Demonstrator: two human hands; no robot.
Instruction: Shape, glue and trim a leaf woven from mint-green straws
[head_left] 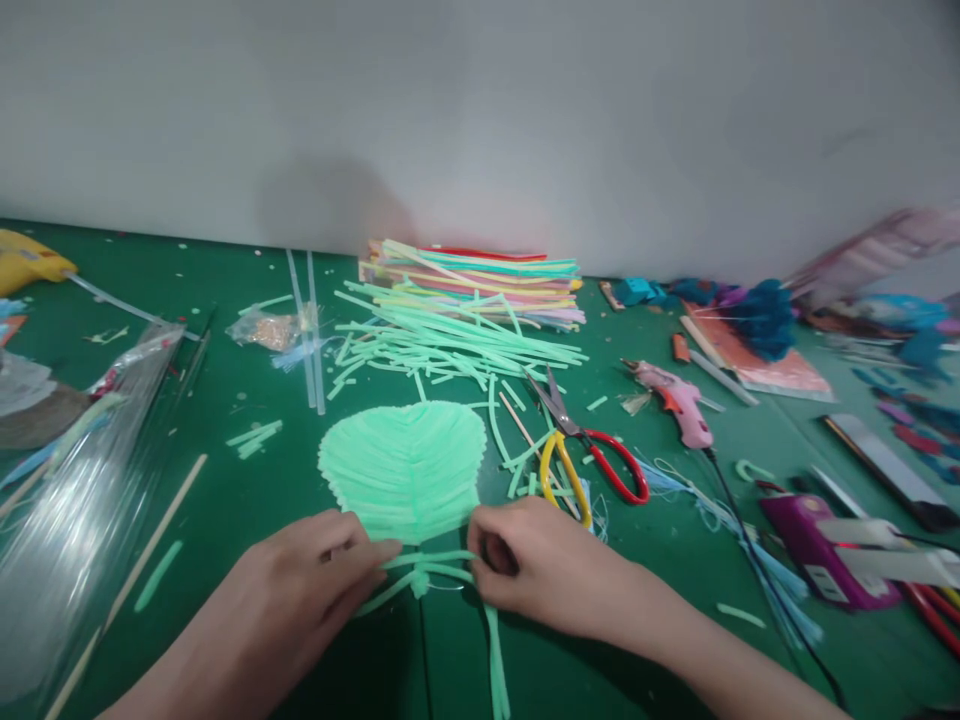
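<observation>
A mint-green leaf shape point(401, 465), made of pipe cleaners laid side by side, lies flat on the table with its base toward me. Below it, green pipe cleaners point(421, 578) cross around a small knot. My left hand point(315, 575) pinches their left ends. On the other side, my right hand point(529, 560) has thumb and finger closed on the right ends, close to the leaf's lower right edge. From under the right hand, loose pipe-cleaner lengths hang down toward me. Part of the left fingertips' grip is hidden.
Scissors point(574, 430) with red and yellow handles lie open beyond my right hand. Behind the leaf are piled green pipe cleaners point(457, 335). A pink glue gun point(679, 395) and purple device point(821, 550) sit right. Clear plastic wrap point(97, 520) and a wooden stick point(154, 545) lie left.
</observation>
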